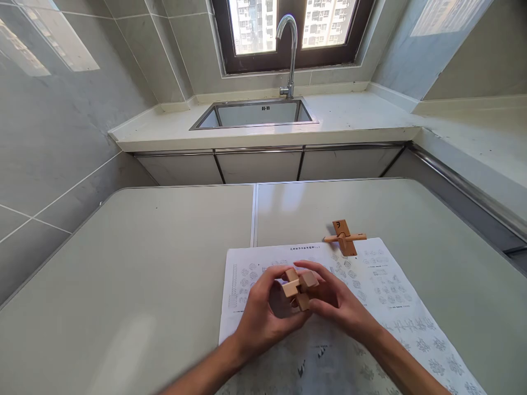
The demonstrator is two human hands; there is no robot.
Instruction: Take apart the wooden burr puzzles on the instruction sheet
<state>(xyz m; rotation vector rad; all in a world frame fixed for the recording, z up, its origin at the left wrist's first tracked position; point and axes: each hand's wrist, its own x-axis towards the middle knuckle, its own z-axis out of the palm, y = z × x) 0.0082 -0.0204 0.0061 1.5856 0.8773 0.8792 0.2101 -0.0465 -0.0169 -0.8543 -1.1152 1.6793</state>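
A small wooden interlocking puzzle [299,285] of crossed light-wood blocks is held between both hands just above a printed instruction sheet [382,296]. My left hand [263,312] grips its left side with thumb and fingers. My right hand [335,299] holds the right side, fingers curled over the top. A second wooden puzzle [344,237], a darker cross with a thin peg through it, lies on the sheet's far edge, beyond my right hand and apart from it.
The sheet lies on a pale grey table [144,263] with a seam down its middle. Beyond it runs a white counter [354,118] with a steel sink [257,113] and tap [290,52] under a window. Tiled walls stand left and right.
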